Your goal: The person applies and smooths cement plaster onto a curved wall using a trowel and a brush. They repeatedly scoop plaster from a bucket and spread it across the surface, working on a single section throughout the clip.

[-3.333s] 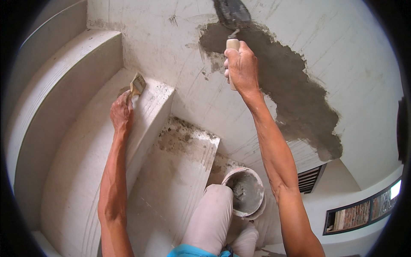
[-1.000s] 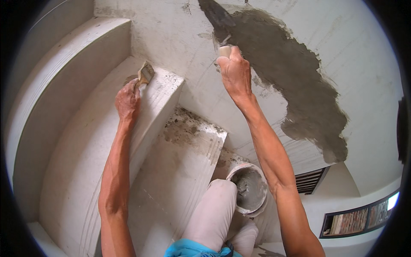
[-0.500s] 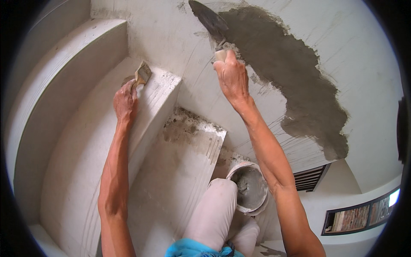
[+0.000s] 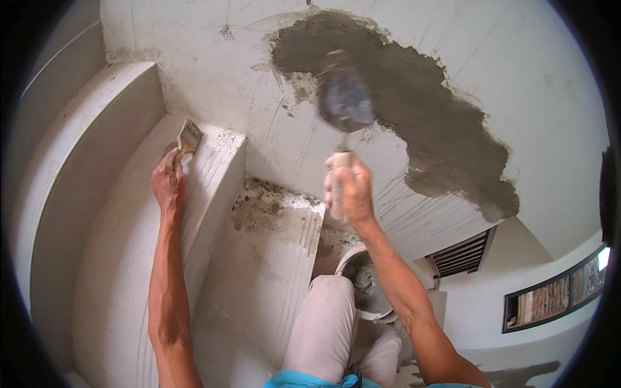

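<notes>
My right hand (image 4: 353,187) is closed round the pale handle of a trowel (image 4: 346,102). The rounded metal blade, smeared by motion, is over the lower edge of a dark patch of wet plaster (image 4: 446,126) on the white wall; I cannot tell whether it touches. My left hand (image 4: 169,183) grips a paintbrush (image 4: 188,139) with worn bristles, resting at a pale step near the wall. Below my right forearm, a bucket (image 4: 346,264) holds grey plaster; the forearm hides part of its rim.
Curved pale steps (image 4: 97,123) rise on the left. A lower step (image 4: 259,278) with a stained inner corner lies between my arms. At the right are a dark slatted vent (image 4: 460,252) and a window (image 4: 540,302). My knee stands beside the bucket.
My right hand has drawn the trowel down from the patch's upper left end, and its blade has turned broad side into view. Plaster now covers that end. The left hand still holds the paintbrush.
</notes>
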Available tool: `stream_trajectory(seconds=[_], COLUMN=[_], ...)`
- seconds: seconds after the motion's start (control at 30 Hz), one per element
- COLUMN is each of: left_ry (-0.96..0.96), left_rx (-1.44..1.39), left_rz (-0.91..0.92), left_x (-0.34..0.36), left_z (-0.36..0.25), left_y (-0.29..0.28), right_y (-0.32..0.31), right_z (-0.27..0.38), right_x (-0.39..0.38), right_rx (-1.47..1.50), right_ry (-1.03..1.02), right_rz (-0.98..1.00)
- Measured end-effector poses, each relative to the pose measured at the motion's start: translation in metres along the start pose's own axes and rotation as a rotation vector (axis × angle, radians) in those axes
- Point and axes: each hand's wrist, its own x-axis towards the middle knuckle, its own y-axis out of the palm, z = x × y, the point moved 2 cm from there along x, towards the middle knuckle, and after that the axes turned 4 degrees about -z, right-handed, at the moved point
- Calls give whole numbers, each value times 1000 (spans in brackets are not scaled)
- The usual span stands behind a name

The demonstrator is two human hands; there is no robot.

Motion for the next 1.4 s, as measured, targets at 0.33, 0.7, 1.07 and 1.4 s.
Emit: stream_trajectory(seconds=[0.33,0.7,1.07,1.4], left_ry=[72,6,30,51], left_rx=[-49,-55,19,46], left_rz=[-52,-7,-13,22], left_x=[0,0,3,2], left_z=[9,-2,15,14], left_y=[6,-1,7,7], right_y=[-86,-149,-137,-115], right_z=[79,94,93,96], right_x=[26,26,38,48], right_rx=[17,-69,-46,-6], right_ry=[-320,-244,-220,-220], right_rz=[-264,-308,-258,-255])
